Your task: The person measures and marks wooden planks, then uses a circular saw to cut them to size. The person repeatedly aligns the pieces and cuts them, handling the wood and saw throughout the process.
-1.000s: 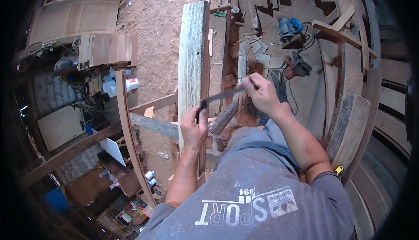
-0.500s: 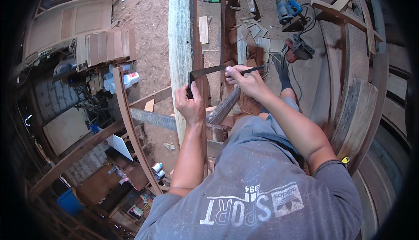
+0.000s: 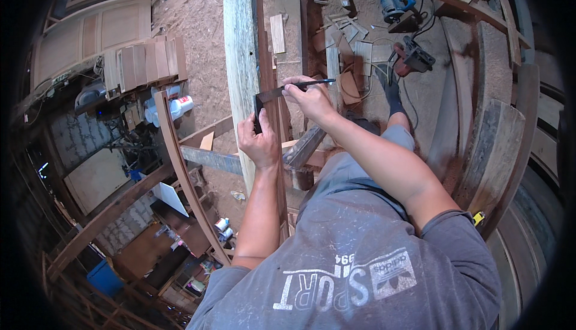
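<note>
A long pale, mottled wooden plank [image 3: 239, 42] with a darker side face runs away from me on a wooden support [image 3: 210, 160]. A dark try square [image 3: 258, 111] lies against the plank, its blade reaching rightward across the darker face. My left hand [image 3: 255, 141] is closed on the square's handle, pressing it to the plank. My right hand [image 3: 308, 101] pinches a slim dark pencil [image 3: 321, 81] at the square's blade, the pencil's end sticking out to the right.
A blue router [image 3: 393, 6] and a red power tool [image 3: 410, 57] with cords lie among offcuts on the dusty floor [image 3: 201, 42]. Upright boards [image 3: 492, 150] and a yellow tape measure [image 3: 477, 218] are at the right. Stacked panels [image 3: 144, 66] and white buckets [image 3: 177, 108] are at the left.
My right hand has moved left and up, bringing the pencil onto the square's blade. The square and my left hand now sit higher in view, against the plank; the view has shifted slightly.
</note>
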Motion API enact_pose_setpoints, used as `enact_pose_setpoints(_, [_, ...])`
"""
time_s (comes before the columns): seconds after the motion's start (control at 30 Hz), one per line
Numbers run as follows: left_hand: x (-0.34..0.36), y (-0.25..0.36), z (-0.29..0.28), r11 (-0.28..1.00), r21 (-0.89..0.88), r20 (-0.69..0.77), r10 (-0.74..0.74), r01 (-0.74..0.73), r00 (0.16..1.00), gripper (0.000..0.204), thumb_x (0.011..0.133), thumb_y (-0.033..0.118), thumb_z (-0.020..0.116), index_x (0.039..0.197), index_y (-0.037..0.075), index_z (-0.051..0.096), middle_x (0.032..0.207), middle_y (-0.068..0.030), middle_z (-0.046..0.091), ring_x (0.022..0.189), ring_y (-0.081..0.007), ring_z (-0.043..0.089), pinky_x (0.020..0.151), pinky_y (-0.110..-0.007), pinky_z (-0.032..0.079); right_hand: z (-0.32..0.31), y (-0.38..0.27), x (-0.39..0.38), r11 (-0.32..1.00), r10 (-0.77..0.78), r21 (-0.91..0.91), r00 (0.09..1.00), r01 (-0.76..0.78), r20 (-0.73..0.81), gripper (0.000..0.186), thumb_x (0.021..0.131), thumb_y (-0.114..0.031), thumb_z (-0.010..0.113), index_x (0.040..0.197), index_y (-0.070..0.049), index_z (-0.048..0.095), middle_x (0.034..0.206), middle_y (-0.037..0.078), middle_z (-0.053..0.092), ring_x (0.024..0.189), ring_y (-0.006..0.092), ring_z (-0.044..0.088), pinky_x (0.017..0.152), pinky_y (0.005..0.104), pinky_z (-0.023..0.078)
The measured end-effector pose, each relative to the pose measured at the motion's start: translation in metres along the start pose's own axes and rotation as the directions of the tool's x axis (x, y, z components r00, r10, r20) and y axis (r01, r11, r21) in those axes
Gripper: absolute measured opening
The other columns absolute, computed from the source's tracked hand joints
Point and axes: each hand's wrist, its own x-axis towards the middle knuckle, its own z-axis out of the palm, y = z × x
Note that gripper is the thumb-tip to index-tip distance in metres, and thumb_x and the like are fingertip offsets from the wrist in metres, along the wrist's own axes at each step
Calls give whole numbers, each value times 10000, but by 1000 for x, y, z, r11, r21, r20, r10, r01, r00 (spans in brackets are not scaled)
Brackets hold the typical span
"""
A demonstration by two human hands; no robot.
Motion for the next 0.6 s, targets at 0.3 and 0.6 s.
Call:
enact_pose_setpoints(0.3, [0,4,1,1000,22,-12,-19,20,1000,263,997,214,821,1014,-41,763,892,-143,679,756,-283,672,675,-416,530,16,-4,-2,998,-38,51,999,36,33,218,1079,-118,686,1235,33,702,1138,120,750,1074,207,770,969,351,664])
enact_pose_setpoints(0.6, [1,5,1,1000,14,-11,-5,6,1000,234,984,181,825,998,-40,750,888,-145,678,754,-291,673,680,-415,531,21,-23,-15,879,-202,-428,977,212,69,241,1046,-189,734,1202,-6,750,1059,91,797,1019,141,768,867,308,621])
